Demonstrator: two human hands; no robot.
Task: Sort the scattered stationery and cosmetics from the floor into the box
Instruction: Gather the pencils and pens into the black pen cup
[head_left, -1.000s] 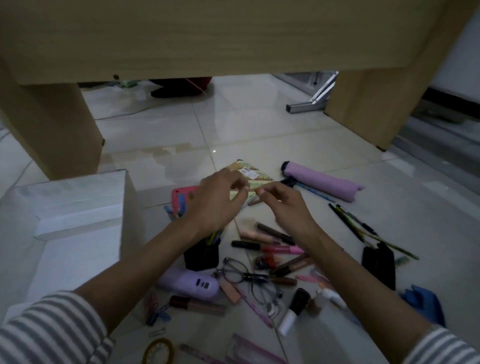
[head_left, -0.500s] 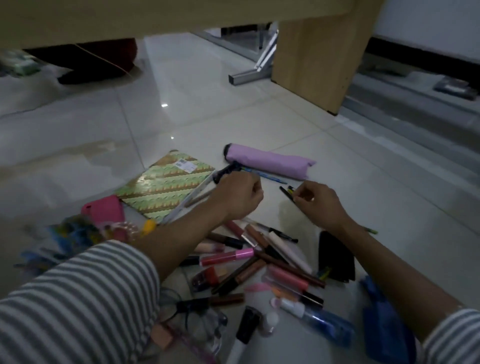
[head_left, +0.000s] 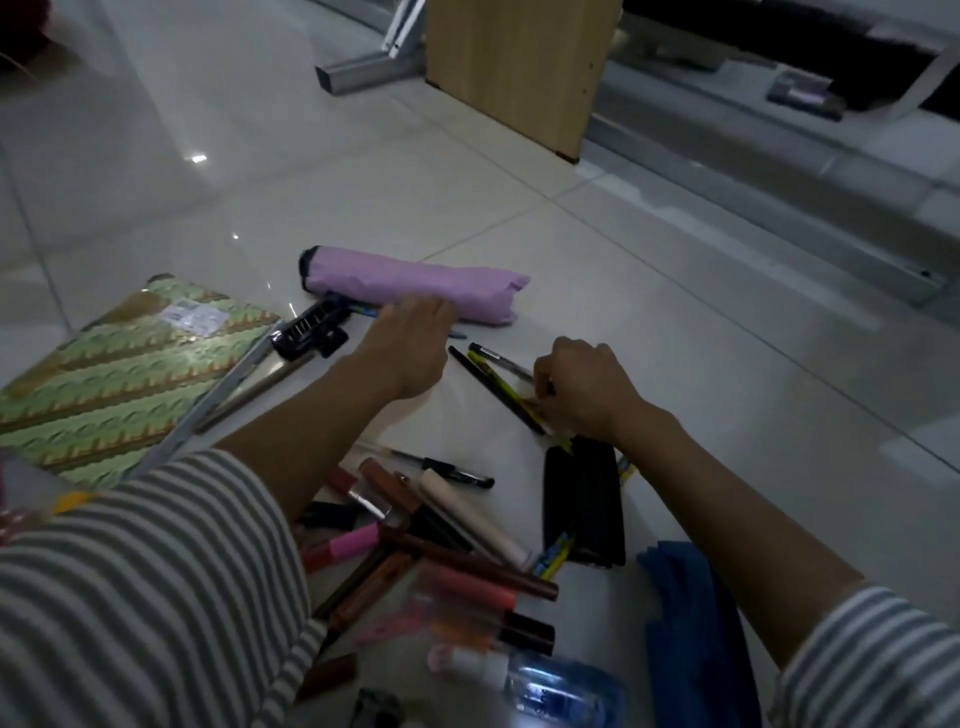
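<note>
My left hand (head_left: 410, 345) reaches forward, and its blurred fingers lie over a blue pen (head_left: 363, 310) beside the purple folded umbrella (head_left: 415, 283). My right hand (head_left: 582, 387) has its fingers curled and pinches a small bunch of pens and pencils (head_left: 493, 376), among them a black one and a yellow-and-black one, low on the tiles. A heap of lip glosses and makeup tubes (head_left: 415, 545) lies between my forearms. A black pen (head_left: 447, 467) lies just beyond it. The box is out of view.
A green patterned notebook (head_left: 130, 364), a ruler (head_left: 228, 384) and a black clip (head_left: 311, 330) lie at the left. A black pouch (head_left: 582, 504), blue cloth (head_left: 691, 623) and blue bottle (head_left: 561, 691) sit at the right. A wooden table leg (head_left: 519, 67) stands behind.
The view has swung right, and the white box has left it. My left hand moved forward to the blue pen by the umbrella. My right hand closed on the pens and pencils.
</note>
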